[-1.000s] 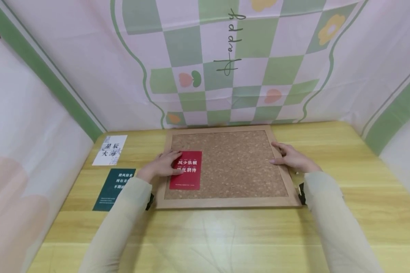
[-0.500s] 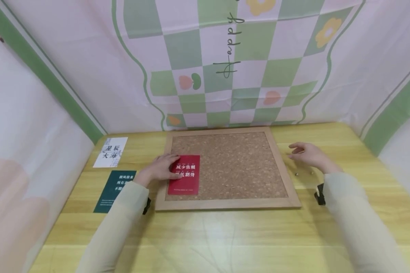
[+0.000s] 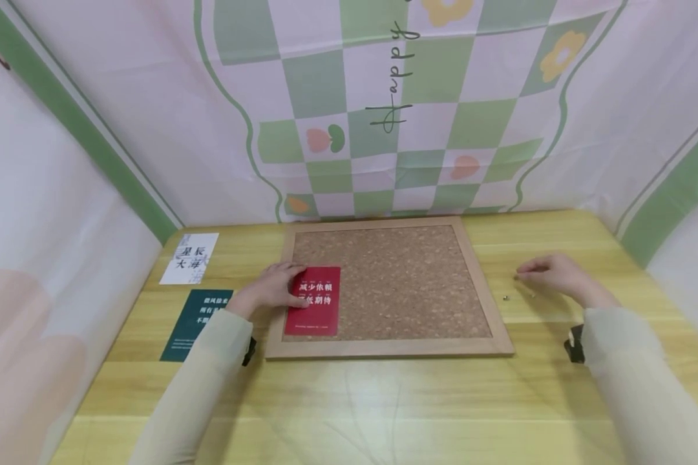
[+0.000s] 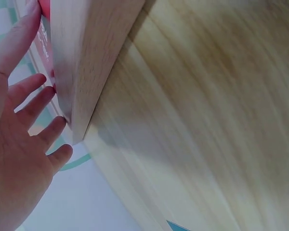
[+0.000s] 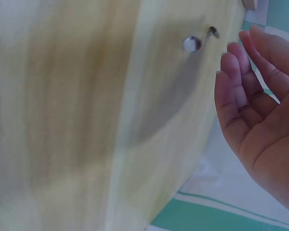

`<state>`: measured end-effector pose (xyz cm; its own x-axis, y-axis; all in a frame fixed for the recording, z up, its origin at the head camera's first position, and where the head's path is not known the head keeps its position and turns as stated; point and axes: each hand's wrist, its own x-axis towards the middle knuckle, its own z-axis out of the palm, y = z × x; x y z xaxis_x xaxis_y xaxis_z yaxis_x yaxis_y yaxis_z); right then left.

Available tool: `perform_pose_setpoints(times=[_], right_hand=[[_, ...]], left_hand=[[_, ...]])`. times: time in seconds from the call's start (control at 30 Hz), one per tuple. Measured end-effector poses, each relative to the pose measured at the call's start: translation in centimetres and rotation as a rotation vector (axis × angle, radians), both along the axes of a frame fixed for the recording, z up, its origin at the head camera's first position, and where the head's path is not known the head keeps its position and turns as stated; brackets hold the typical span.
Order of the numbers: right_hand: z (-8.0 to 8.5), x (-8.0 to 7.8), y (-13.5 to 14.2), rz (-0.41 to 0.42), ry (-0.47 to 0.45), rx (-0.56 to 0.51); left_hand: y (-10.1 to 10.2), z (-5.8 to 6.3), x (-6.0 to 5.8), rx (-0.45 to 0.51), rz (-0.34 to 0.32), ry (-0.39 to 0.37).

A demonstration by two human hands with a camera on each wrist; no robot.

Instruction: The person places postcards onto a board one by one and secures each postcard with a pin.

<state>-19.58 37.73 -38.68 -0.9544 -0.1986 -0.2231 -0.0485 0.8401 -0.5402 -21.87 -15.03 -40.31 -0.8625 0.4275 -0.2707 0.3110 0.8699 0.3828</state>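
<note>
In the head view, a red card with white characters lies over the left part of a wood-framed cork board. My left hand rests across the board's left frame, its fingers and thumb over the card's left edge. Seen from the left wrist, the fingers of this hand are spread beside the frame. To the right of the board, my right hand hovers low, fingers loosely bent. Near its fingertips, metal thumbtacks lie on the table; nothing shows between thumb and fingers.
A white card and a dark green card lie on the wooden table left of the board. Behind the table's far edge hangs a checked cloth, and more printed cloth closes off both sides.
My right hand has left the board's right frame and moved right, over the thumbtacks. The red card has slid slightly toward the near side under my left hand.
</note>
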Motion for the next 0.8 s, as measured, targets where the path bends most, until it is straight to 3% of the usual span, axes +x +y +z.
perform_pose_setpoints(times=[0.5,0.8], right_hand=[[-1.4,1.2,1.7,0.026,-0.056,0.035],[-2.0,1.4,2.0,0.043,-0.024,0.043]], left_hand=[[-0.3,-0.3,-0.1,-0.012,0.041,-0.007],[-0.6,-0.5,-0.3,0.058,0.076,0.021]])
